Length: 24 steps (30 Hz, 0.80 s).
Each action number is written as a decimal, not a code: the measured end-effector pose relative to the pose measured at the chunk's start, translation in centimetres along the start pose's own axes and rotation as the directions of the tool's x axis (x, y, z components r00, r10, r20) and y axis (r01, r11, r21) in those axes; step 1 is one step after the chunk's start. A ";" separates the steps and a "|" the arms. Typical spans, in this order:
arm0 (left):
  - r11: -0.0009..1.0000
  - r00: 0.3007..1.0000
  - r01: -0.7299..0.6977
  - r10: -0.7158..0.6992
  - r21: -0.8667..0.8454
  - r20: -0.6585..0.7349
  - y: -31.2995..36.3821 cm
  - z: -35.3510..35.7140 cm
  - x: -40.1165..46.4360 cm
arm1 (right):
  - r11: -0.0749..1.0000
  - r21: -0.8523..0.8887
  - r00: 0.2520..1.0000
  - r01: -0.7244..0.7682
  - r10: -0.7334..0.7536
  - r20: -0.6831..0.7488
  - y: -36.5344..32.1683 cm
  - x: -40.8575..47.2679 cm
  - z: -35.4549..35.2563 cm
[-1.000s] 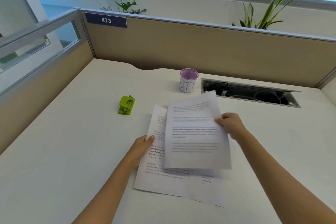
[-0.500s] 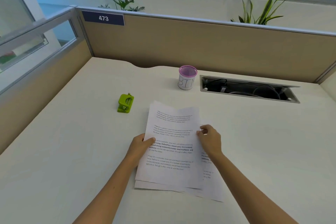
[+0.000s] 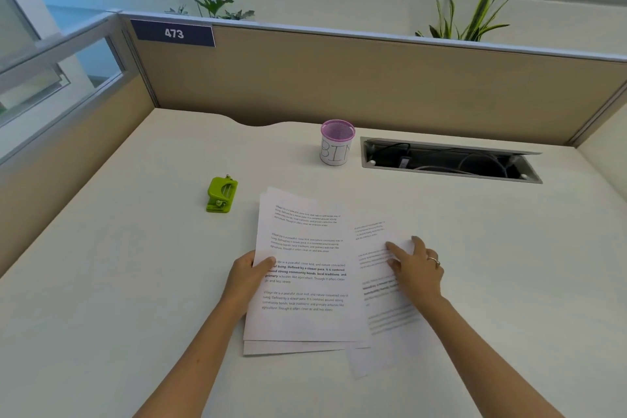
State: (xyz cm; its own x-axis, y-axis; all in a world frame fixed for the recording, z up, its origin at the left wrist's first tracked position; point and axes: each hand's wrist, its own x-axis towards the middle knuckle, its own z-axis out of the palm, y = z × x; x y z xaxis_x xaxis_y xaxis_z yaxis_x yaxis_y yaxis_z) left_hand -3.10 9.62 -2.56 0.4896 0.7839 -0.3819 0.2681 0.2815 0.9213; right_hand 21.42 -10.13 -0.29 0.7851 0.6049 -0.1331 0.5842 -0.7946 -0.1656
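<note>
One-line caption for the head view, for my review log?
Left hand holds the paper stack while right hand touches a loose sheet.

There are at least three printed sheets of paper: a stack (image 3: 305, 288) whose offset edges show two or more, the exact number unclear, and one loose sheet (image 3: 380, 316). On the one desk (image 3: 135, 282) are one green hole punch (image 3: 221, 195), one pink cup (image 3: 337, 143) and one cable opening (image 3: 451, 161). There are also one number plate (image 3: 173, 33), two plants, the left plant (image 3: 210, 3) and the right plant (image 3: 475, 13), and two hands, the left hand (image 3: 247, 276) and the right hand (image 3: 419, 273), with one ring (image 3: 433, 260).
</note>
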 end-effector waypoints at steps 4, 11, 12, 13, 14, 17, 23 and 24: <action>1.000 1.000 -0.009 0.009 -0.002 -0.010 0.3 -0.1 -0.1 | 0.988 0.104 0.993 -0.113 0.108 0.053 0.0 1.4 -1.2; 1.000 1.000 0.002 -0.002 0.013 0.025 0.2 0.0 -0.1 | 0.966 0.139 0.974 -0.219 0.209 0.084 -0.2 2.1 -1.7; 1.000 0.999 0.005 -0.006 0.013 0.032 0.2 0.0 -0.1 | 0.960 0.157 0.971 -0.231 0.217 0.099 -0.3 2.2 -1.9; 1.000 0.999 0.011 -0.011 0.012 0.038 0.2 -0.1 -0.1 | 0.952 0.186 0.968 -0.242 0.224 0.115 -0.3 2.4 -2.0; 1.000 0.999 0.018 -0.018 0.008 0.044 0.2 -0.1 -0.1 | 0.942 0.220 0.965 -0.253 0.229 0.130 -0.2 2.6 -2.1; 0.999 0.998 0.033 -0.032 -0.003 0.055 0.3 -0.2 -0.1 | 0.913 0.297 0.956 -0.279 0.232 0.181 0.2 3.2 -2.4; 0.998 0.997 0.054 -0.053 -0.014 0.056 0.5 -0.2 -0.3 | 0.908 0.352 0.974 -0.226 0.201 0.107 2.1 3.9 -5.1; 0.998 0.997 0.057 -0.056 -0.013 0.054 0.6 -0.2 -0.3 | 0.915 0.348 0.979 -0.202 0.202 0.038 2.5 4.1 -6.1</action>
State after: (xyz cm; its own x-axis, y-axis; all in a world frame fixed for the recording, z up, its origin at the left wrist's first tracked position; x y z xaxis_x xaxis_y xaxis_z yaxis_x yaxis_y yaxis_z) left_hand -3.24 9.63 -1.91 0.5181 0.7358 -0.4361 0.2845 0.3326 0.8991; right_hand 27.32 -9.93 4.76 0.8784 0.4337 -0.2009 0.3044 -0.8315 -0.4647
